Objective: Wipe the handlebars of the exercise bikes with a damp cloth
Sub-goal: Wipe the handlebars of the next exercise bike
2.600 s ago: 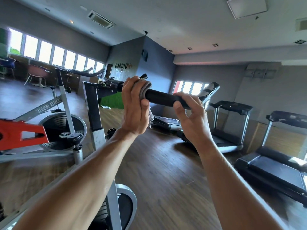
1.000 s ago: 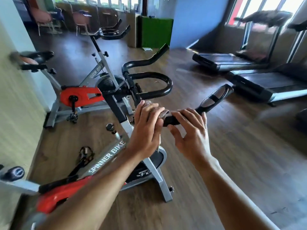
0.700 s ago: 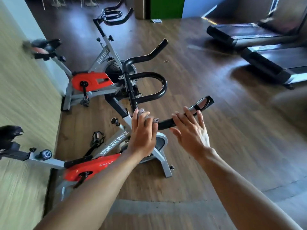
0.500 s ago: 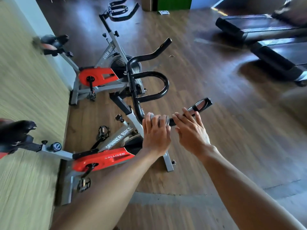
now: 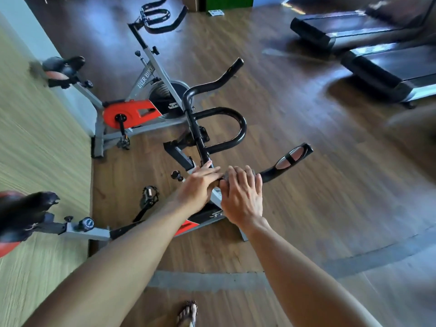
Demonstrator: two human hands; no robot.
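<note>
The near exercise bike's black handlebar (image 5: pixel 242 125) fills the middle of the head view, with its right grip end (image 5: pixel 292 156) pointing right. A grey cloth (image 5: pixel 225 177) lies on the right bar, mostly covered. My right hand (image 5: pixel 243 194) curls over the cloth and the bar. My left hand (image 5: pixel 198 185) rests beside it on the bar near the stem, fingers stretched toward the right hand and touching it. The handlebar's far left horn (image 5: pixel 219 79) is bare.
A second grey and red spin bike (image 5: pixel 132 112) stands behind, close to the left wall (image 5: pixel 35 128). The near bike's black saddle (image 5: pixel 23 211) is at the left edge. Two treadmills (image 5: pixel 377 74) stand at the upper right. My sandalled foot (image 5: pixel 187 312) is on the wooden floor.
My view has tilted down from the room to the bikes and floor. The cloth, earlier gripped by my left hand, now lies under my right hand, which has slid left against the left hand.
</note>
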